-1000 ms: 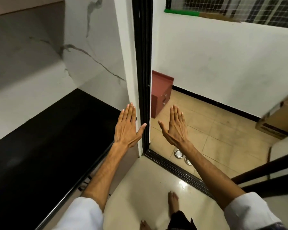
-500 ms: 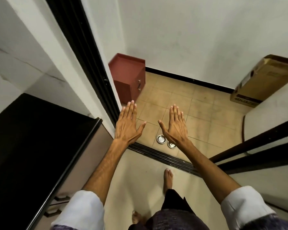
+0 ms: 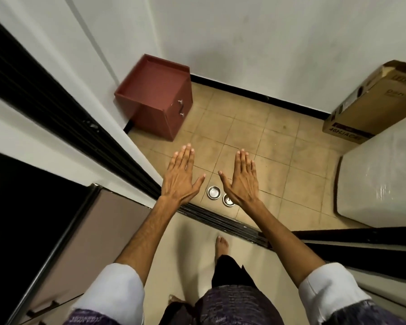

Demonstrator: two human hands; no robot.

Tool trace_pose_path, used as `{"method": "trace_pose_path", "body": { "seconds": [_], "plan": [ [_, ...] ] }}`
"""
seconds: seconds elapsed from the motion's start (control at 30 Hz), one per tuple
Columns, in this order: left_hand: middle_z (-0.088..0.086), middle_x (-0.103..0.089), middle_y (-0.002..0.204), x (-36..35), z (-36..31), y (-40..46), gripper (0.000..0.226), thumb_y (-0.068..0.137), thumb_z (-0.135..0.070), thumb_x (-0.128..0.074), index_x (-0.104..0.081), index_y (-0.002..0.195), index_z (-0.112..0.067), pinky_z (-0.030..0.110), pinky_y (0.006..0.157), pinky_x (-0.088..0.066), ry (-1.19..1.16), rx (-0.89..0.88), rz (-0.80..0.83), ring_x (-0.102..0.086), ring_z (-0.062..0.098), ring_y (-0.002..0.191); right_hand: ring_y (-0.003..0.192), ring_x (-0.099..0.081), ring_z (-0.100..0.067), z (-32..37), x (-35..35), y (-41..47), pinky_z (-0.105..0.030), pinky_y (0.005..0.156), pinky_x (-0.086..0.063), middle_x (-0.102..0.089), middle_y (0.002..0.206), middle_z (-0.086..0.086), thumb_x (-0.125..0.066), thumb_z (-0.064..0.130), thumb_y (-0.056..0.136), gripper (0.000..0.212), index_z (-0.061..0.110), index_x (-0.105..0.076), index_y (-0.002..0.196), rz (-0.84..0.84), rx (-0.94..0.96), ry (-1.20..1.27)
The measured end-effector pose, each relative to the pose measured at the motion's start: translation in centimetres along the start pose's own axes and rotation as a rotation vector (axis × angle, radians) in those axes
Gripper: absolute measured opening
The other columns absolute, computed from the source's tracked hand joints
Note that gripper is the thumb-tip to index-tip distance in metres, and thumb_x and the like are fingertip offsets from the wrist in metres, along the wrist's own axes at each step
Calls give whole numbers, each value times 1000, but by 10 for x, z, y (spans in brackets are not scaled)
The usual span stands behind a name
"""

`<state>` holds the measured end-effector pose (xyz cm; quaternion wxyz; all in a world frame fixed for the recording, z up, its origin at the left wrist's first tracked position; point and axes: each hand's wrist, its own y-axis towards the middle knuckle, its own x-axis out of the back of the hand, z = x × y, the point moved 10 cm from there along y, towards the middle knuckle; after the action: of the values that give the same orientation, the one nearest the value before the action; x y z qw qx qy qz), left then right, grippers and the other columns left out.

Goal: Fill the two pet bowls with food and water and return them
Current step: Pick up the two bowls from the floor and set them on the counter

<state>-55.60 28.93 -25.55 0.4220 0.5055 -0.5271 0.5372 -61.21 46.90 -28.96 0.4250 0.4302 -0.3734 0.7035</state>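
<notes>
Head view: left hand [image 3: 182, 178] and right hand [image 3: 240, 178] are both held out flat above the floor, fingers straight, palms down, gripping nothing. Two steel pet bowls sit touching on the tiled floor [image 3: 279, 146], just beyond the black door track [image 3: 220, 221]. The left bowl [image 3: 213, 192] looks bare inside; the right bowl [image 3: 228, 201], partly hidden under the right hand, holds a few dark scraps. A red cabinet [image 3: 157, 99] stands well beyond the track in the corner, a cardboard box [image 3: 370, 106] far to its right.

Assessment: collection step, not yet begun. Next move calls for stepping over the track, bending low and taking one bowl in each hand.
</notes>
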Motion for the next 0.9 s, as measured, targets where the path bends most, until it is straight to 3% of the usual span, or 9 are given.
{"method": "trace_pose_path", "body": {
  "seconds": [0.23,0.9],
  "plan": [
    [13,19,170,-24,-32,51,88,104,-65,-16,10,162,-4,39,129,11,11,-18,60,20,21,157,161,14,-24,-40,-9,34,-44,131,4,11,174,-13,-27,65,105,91,5,5,165,39,-22,0],
    [13,11,172,-123,-63,145,88,104,-65,-18,6,163,-4,41,130,4,8,-196,200,11,23,159,162,8,-25,-107,-67,73,-44,131,3,4,175,-13,-33,62,106,89,5,-1,166,57,-199,44]
  ]
}}
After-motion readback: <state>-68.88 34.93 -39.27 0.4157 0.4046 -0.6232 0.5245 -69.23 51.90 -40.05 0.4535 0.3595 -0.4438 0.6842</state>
